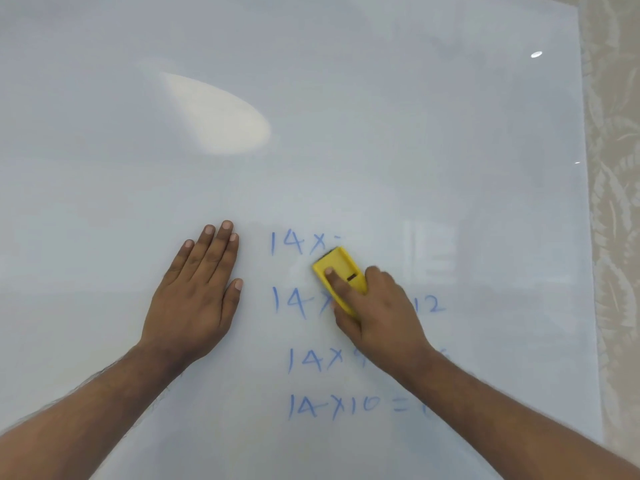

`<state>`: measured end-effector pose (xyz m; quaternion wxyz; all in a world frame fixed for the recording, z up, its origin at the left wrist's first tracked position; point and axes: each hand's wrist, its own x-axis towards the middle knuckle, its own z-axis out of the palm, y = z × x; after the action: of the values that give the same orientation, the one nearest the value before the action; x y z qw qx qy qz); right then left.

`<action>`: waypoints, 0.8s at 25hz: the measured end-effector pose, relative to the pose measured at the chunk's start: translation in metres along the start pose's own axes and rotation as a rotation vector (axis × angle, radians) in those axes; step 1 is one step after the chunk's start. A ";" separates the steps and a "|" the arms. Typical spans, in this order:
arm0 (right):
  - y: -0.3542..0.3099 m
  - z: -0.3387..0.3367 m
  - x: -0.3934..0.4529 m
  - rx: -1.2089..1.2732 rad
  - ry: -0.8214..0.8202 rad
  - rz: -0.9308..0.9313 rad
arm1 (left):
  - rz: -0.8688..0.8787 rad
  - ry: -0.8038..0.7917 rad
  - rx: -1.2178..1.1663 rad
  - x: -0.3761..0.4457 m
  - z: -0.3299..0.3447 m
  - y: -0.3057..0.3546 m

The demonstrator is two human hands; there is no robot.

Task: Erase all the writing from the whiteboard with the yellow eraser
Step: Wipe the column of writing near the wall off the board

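A glossy whiteboard [311, 133] fills the view. Blue writing [311, 405] runs in several lines of "14 x" sums at the lower centre; the top line [298, 242] reads "14 x" and is wiped off to the right. My right hand [377, 313] grips the yellow eraser [341, 268] and holds it against the board between the first and second lines, covering part of the second line. My left hand [199, 292] rests flat on the board to the left of the writing, fingers straight.
The board's right edge [588, 237] meets a patterned beige wall [616, 202]. A bright light reflection [221, 116] lies on the upper board. The upper and left parts of the board carry no writing.
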<state>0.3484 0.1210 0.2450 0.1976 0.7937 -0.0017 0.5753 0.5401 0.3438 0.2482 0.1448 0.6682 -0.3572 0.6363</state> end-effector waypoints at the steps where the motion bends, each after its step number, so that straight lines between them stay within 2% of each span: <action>1: 0.004 -0.002 -0.008 -0.030 -0.032 -0.072 | 0.009 -0.006 -0.001 0.000 -0.001 -0.003; 3: 0.023 -0.007 -0.013 -0.093 -0.041 -0.131 | 0.023 -0.014 0.000 0.000 -0.001 -0.009; 4: 0.033 -0.010 -0.011 -0.107 -0.019 -0.098 | 0.024 -0.015 0.003 0.000 -0.002 -0.010; 8: 0.035 -0.011 0.027 0.024 0.095 0.295 | -0.008 0.006 0.000 -0.002 -0.002 -0.007; 9: 0.024 -0.008 0.037 0.056 0.109 0.344 | -0.013 0.009 -0.004 -0.002 -0.002 -0.006; 11: -0.003 -0.001 0.044 0.066 0.115 0.263 | -0.019 0.013 -0.009 -0.002 -0.002 -0.007; 13: -0.023 0.005 0.028 0.018 0.049 0.057 | -0.028 0.021 -0.011 -0.003 -0.001 -0.008; 16: -0.011 0.001 0.002 -0.064 -0.057 -0.179 | -0.039 0.024 -0.012 -0.005 -0.002 -0.008; 18: 0.009 -0.004 0.004 -0.097 -0.025 -0.131 | -0.043 0.021 -0.008 -0.006 -0.002 -0.008; 20: 0.016 -0.009 0.020 -0.054 0.045 0.069 | -0.050 0.020 -0.003 -0.006 -0.002 -0.006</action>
<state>0.3438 0.1139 0.2705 0.1989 0.7746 -0.0399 0.5991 0.5428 0.3511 0.2446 0.1652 0.6704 -0.3397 0.6386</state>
